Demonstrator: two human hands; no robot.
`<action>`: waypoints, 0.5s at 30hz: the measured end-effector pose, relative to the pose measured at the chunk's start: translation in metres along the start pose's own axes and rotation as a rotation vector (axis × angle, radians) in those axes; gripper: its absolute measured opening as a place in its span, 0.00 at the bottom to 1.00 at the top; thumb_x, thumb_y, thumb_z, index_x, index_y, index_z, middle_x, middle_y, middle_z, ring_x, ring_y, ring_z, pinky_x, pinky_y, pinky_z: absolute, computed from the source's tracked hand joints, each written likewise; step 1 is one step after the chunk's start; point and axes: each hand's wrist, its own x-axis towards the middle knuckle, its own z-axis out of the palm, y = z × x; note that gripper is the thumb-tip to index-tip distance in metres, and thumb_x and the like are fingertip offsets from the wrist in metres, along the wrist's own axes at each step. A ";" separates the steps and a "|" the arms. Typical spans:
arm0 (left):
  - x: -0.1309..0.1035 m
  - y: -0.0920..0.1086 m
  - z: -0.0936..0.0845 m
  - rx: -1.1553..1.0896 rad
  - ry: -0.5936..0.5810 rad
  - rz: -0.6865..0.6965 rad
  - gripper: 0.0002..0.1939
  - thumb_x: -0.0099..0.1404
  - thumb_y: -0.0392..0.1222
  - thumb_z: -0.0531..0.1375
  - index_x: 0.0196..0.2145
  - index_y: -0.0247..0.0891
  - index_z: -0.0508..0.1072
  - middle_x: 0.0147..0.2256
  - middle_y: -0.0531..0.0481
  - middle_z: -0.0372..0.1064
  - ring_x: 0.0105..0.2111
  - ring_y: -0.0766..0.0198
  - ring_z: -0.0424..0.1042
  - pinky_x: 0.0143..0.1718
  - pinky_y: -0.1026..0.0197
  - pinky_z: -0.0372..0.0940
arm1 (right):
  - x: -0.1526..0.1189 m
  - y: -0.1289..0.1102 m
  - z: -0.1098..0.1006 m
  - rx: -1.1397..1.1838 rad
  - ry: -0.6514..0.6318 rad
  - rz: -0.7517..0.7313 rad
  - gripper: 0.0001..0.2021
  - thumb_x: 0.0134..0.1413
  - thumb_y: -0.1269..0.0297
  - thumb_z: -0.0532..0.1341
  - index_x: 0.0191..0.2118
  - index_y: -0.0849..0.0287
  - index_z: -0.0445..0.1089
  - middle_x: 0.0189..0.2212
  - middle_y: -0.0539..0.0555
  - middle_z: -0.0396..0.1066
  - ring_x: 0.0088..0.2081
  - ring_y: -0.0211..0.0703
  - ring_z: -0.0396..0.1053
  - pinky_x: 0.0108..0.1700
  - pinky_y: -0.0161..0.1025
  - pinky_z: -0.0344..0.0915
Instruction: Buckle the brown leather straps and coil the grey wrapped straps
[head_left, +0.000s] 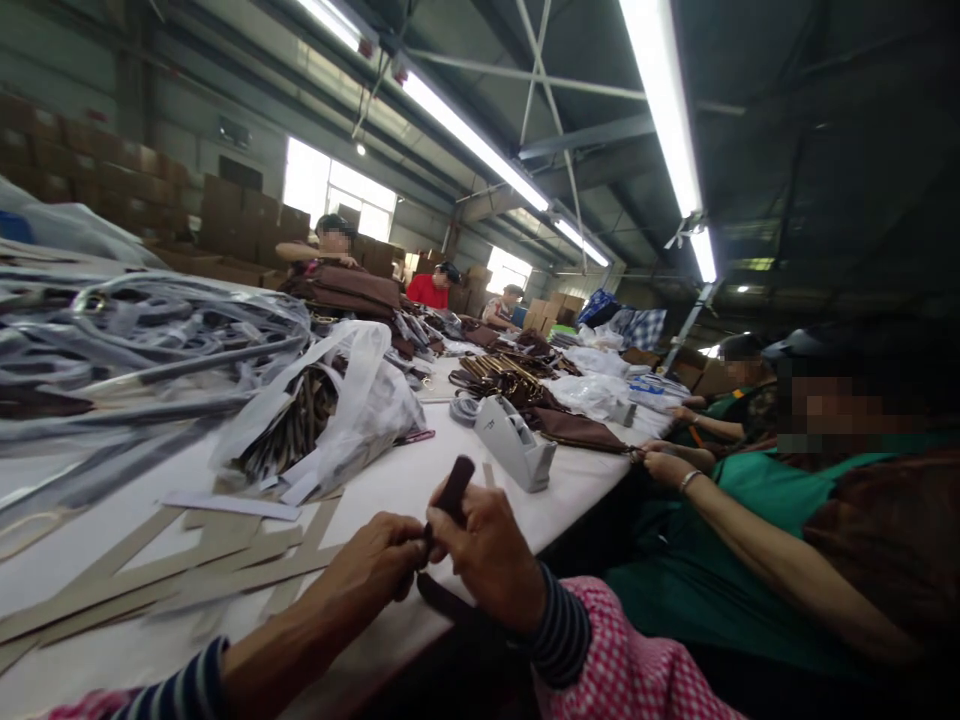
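Note:
A dark brown strap (457,480) is held up between my two hands at the near edge of the white table (555,520). My right hand (491,550) is closed round it, with its rounded end sticking out above the fingers. My left hand (386,555) pinches the strap lower down, against the right fingertips. Below the hands hangs a dark strap end (442,598), its tip curving out to the left. My fingers hide the middle of the strap.
Grey-beige strips (225,560) lie left of my hands. Behind them sits a white plastic bag (356,400) of strips. A tape dispenser (510,440) stands ahead. Plastic-wrapped straps (150,340) are heaped at far left. A co-worker in green (697,560) handles a brown bag (581,430) at right.

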 end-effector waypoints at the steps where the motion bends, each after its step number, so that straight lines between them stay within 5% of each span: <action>1: 0.001 -0.002 -0.001 0.035 0.018 0.019 0.12 0.55 0.49 0.57 0.22 0.37 0.71 0.14 0.56 0.58 0.16 0.67 0.55 0.21 0.63 0.47 | -0.001 -0.001 0.005 -0.058 0.008 -0.041 0.06 0.61 0.68 0.59 0.32 0.57 0.70 0.22 0.50 0.71 0.24 0.41 0.73 0.26 0.34 0.63; 5: 0.002 0.000 -0.004 -0.040 -0.075 0.068 0.10 0.52 0.46 0.57 0.25 0.37 0.72 0.15 0.57 0.58 0.17 0.67 0.55 0.21 0.63 0.49 | 0.001 0.006 0.009 0.041 -0.028 -0.047 0.05 0.61 0.67 0.60 0.34 0.57 0.70 0.24 0.50 0.71 0.25 0.40 0.71 0.25 0.33 0.62; 10: -0.004 0.012 -0.008 -0.133 -0.088 0.088 0.20 0.52 0.46 0.63 0.44 0.37 0.73 0.24 0.57 0.66 0.22 0.68 0.59 0.23 0.65 0.51 | 0.003 0.015 -0.017 0.441 -0.049 0.103 0.08 0.55 0.62 0.66 0.39 0.59 0.73 0.24 0.48 0.70 0.21 0.35 0.64 0.16 0.28 0.56; 15: 0.000 0.007 -0.022 -0.027 -0.059 0.069 0.18 0.54 0.51 0.67 0.37 0.34 0.76 0.22 0.55 0.67 0.22 0.67 0.62 0.22 0.65 0.53 | -0.005 0.003 -0.048 0.632 -0.023 0.046 0.13 0.49 0.59 0.74 0.35 0.62 0.76 0.29 0.54 0.74 0.27 0.38 0.69 0.19 0.28 0.63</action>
